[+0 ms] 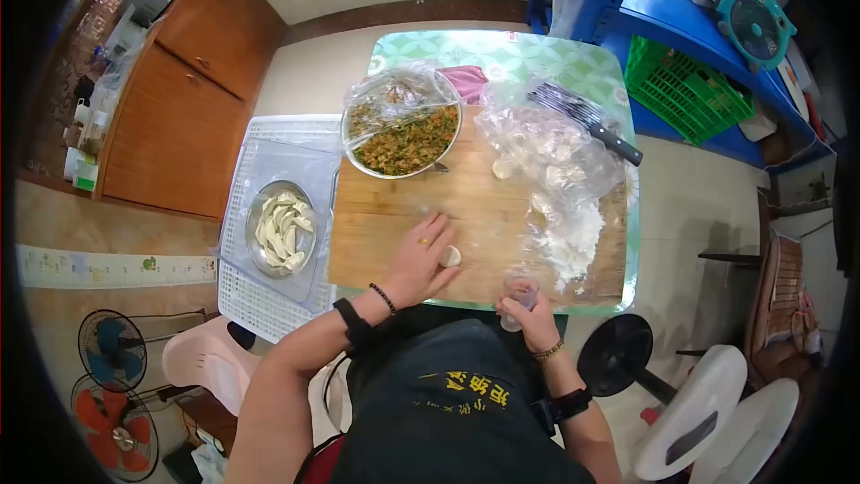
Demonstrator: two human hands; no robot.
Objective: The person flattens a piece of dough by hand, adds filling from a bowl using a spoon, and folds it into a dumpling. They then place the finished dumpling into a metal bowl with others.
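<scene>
My left hand (424, 258) rests on the wooden cutting board (376, 220), its thumb and fingers around a small round piece of dough (450, 256). At the board's front edge, my right hand (537, 321) is closed around a clear drinking glass (520, 290), held roughly upright. White flour (573, 246) is heaped on the right of the board. Behind it, more dough pieces (560, 157) lie under a clear plastic bag. A bowl of chopped green and orange filling (403, 148), partly covered with plastic film, sits at the board's back left.
Left of the board, a metal bowl of dumplings (285, 229) stands on a white plastic rack (228, 291). A black-handled knife (618, 143) lies at the back right. A green basket (685, 94) is on the blue shelf. White chairs (699, 412) and fans (116, 421) flank me.
</scene>
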